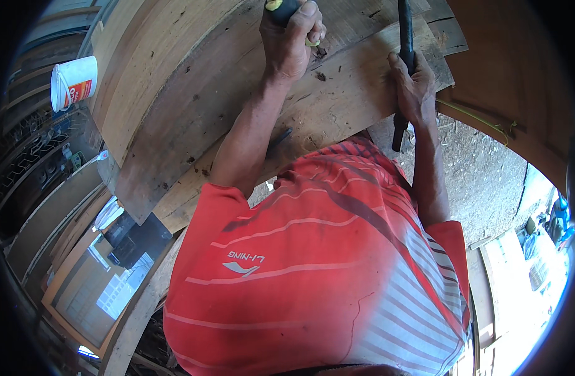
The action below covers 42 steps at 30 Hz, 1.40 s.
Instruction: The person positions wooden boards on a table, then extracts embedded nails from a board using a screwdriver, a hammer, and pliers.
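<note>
"What's spreading widest before you?"
"Wooden planks (193, 94), and they're running out past the upper edge. A white bucket (74, 84) is sitting at their left; its inside isn't showing."
"And my grip?"
"Your right hand (418, 88) is holding a dark bar (406, 31) in curled fingers across the planks' right part; its far end is being cut off. Your left hand (287, 47) is clenching a dark object (285, 14) with yellow parts above the planks, too cropped for naming."
</note>
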Tool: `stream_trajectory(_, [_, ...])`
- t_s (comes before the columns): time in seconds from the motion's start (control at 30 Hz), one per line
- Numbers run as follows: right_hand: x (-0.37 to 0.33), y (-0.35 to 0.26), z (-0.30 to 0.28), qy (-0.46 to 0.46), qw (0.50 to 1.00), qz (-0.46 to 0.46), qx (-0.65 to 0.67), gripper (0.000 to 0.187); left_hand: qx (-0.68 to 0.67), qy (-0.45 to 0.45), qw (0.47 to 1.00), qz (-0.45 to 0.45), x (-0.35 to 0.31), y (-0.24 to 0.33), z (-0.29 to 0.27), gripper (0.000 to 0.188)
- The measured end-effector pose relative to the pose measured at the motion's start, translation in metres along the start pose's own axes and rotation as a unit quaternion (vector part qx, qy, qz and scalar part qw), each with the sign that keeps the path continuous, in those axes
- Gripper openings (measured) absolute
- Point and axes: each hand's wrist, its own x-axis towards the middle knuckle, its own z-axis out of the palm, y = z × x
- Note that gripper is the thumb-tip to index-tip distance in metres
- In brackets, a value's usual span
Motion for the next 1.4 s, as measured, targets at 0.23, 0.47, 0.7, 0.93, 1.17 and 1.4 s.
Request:
stream_trajectory(0.23, [0.000,0.005,0.001,0.004,1.000,-0.003,-0.004,0.044,0.065,0.000,0.995,0.080,0.001,-0.010,0.012,0.021])
stream_trajectory(0.47, [0.002,0.008,0.000,-0.002,1.000,0.001,0.003,0.045,0.082,0.037,0.989,0.114,0.012,-0.010,0.006,0.025])
stream_trajectory(0.7, [0.000,-0.001,0.000,0.003,1.000,-0.002,0.002,0.043,-0.028,0.069,0.997,-0.005,0.011,0.005,0.001,0.027])
stream_trajectory(0.93, [0.000,0.003,0.001,-0.004,1.000,0.012,0.009,0.043,0.007,0.043,0.998,0.051,0.005,-0.004,0.013,0.033])
stream_trajectory(1.17, [-0.001,0.004,0.002,0.004,1.000,0.010,0.001,0.044,0.069,0.084,0.991,0.079,0.003,-0.012,0.023,0.030])
stream_trajectory(1.4, [0.002,0.004,0.002,-0.004,1.000,-0.007,0.008,0.043,0.082,0.056,0.995,-0.025,0.018,-0.020,0.007,0.037])
